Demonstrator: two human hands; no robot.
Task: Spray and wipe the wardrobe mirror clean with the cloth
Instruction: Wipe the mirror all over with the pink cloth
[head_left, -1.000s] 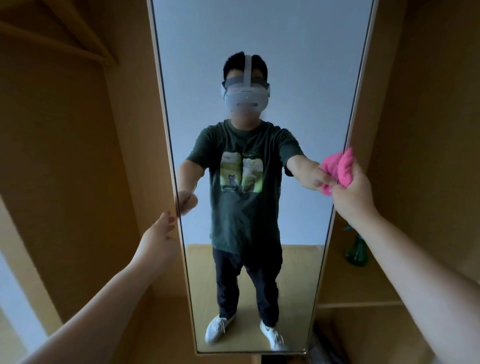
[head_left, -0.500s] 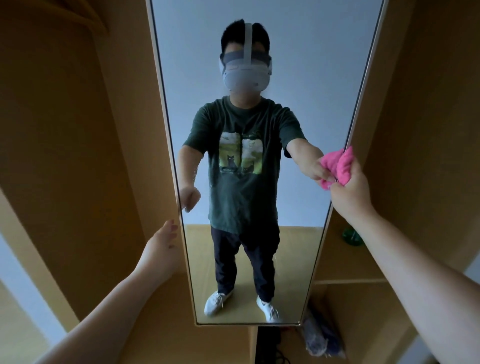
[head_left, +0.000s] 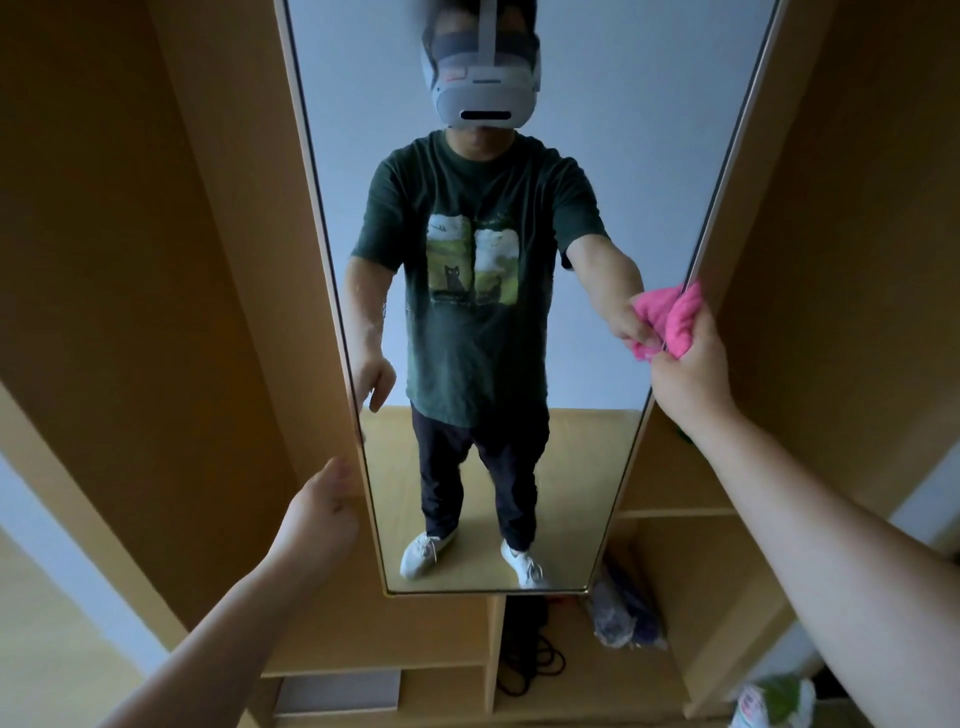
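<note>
A tall wardrobe mirror (head_left: 613, 171) in a thin wooden frame fills the middle of the head view and reflects a person standing on a wooden floor. My right hand (head_left: 688, 371) grips a bunched pink cloth (head_left: 683, 319) and holds it against the mirror's right edge at mid height. My left hand (head_left: 319, 512) hovers just left of the mirror's lower left frame, fingers loosely curled, holding nothing. No spray bottle can be made out with certainty.
Wooden wardrobe panels (head_left: 156, 260) stand on both sides of the mirror. Shelves on the right (head_left: 675, 512) hold a bag of dark items (head_left: 623, 613). Black cables (head_left: 530, 660) lie in the compartment under the mirror. A green-and-white package (head_left: 774, 701) sits at the lower right.
The view has tilted downward, so the mirror sits higher in frame. My right hand keeps the cloth at the mirror's right edge. My left hand has dropped lower along the left frame.
</note>
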